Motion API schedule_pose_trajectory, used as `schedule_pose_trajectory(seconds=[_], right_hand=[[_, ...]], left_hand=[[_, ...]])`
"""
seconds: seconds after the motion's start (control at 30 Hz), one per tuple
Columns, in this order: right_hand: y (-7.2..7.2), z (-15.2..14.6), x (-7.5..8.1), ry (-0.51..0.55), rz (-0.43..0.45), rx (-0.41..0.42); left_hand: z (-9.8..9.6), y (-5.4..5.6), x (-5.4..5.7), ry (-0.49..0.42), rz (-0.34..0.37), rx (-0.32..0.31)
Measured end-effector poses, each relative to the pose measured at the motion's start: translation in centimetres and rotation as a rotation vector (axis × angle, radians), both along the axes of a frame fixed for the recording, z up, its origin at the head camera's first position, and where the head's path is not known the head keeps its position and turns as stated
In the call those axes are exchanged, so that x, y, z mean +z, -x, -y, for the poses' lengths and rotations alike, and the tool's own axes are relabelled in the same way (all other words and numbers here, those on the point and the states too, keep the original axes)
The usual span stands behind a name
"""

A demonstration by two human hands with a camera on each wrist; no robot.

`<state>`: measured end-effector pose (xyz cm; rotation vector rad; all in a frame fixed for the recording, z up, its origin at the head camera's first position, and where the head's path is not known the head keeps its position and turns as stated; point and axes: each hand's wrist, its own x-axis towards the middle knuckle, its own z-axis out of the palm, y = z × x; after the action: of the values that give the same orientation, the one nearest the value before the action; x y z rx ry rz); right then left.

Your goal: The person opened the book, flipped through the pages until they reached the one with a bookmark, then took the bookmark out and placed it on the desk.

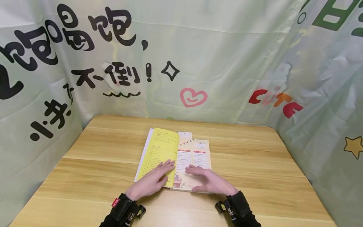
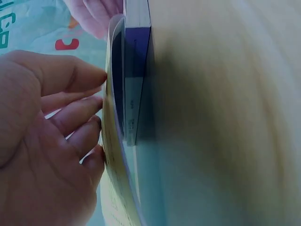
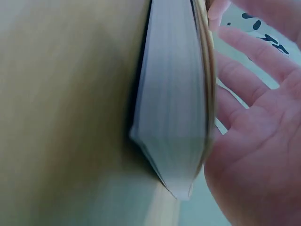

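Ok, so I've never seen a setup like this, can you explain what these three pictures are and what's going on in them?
Sure. There's no robot here, just a person's two bare hands, with black bands on the wrists. The wide picture comes from a camera worn on the head, looking forward and down. The other two are close-ups from a camera on each wrist, each watching its own hand, so the book looks tipped on its side. On the wooden table lies an open book. The left hand touches its yellow page, and the right hand touches the peach page opposite. Neither hand appears to grip anything.
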<state>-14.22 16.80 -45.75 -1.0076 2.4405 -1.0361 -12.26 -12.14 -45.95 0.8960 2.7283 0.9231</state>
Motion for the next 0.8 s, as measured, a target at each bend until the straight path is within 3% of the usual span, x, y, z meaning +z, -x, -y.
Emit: schedule_pose_trajectory(seconds=[0.23, 0.37, 0.6, 0.8], right_hand=[[-0.2, -0.1, 0.2, -0.038, 0.007, 0.023], [-0.2, 0.0, 0.2, -0.086, -0.032, 0.041], [-0.3, 0.0, 0.5, -0.141, -0.099, 0.057], [-0.4, 0.0, 0.8, -0.184, -0.17, 0.078]], left_hand=[[-0.6, -0.4, 0.3, 0.056, -0.047, -0.046], [-0.9, -0.6, 0.3, 0.071, -0.058, -0.054], [-1.4, -0.8, 0.3, 0.071, -0.022, -0.043], [-1.8, -1.0, 0.3, 0.13, -0.07, -0.014]])
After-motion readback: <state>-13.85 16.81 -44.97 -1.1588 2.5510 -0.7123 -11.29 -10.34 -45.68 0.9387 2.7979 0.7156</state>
